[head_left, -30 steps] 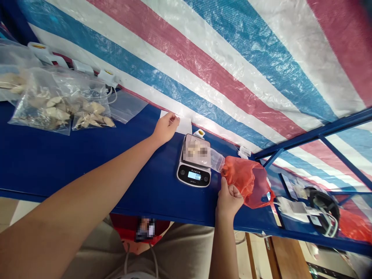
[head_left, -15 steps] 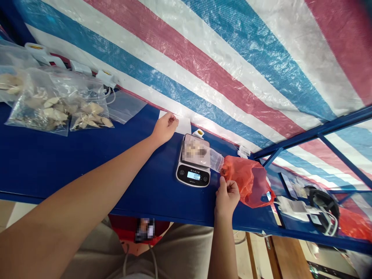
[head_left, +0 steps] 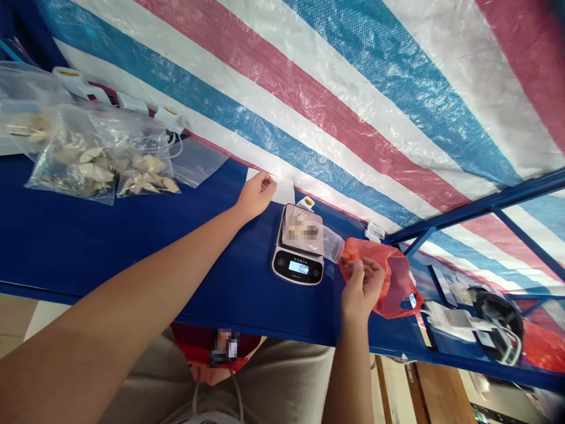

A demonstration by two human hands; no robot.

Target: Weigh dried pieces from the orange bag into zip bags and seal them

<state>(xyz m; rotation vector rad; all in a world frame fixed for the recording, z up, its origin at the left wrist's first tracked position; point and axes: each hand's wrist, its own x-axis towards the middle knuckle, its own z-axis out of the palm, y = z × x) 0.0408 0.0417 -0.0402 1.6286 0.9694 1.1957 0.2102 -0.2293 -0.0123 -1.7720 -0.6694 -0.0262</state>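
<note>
My left hand [head_left: 257, 194] rests beside a sheet of white paper [head_left: 285, 189] at the back of the table, its fingers curled in; what they hold, if anything, is hidden. A kitchen scale [head_left: 299, 265] stands to its right with a lit display. On the scale's plate lies a clear plastic bag [head_left: 332, 242] with pale, blurred-out contents. My right hand [head_left: 362, 291] is at the near side of a red plastic bag [head_left: 388, 259], fingers bent toward the thumb. Whether they pinch anything I cannot make out.
Clear zip bags of pale dried slices [head_left: 95, 171] lie at the left on the blue table [head_left: 194, 294]. White sockets [head_left: 132, 103] line the back edge. At the right are a phone [head_left: 442, 285], a white charger [head_left: 459, 321] and cables. Striped sheeting [head_left: 282, 88] hangs behind.
My right hand has moved up and right, from the near edge of the red bag to over its front. The left hand stays by the paper. The view has shifted slightly.
</note>
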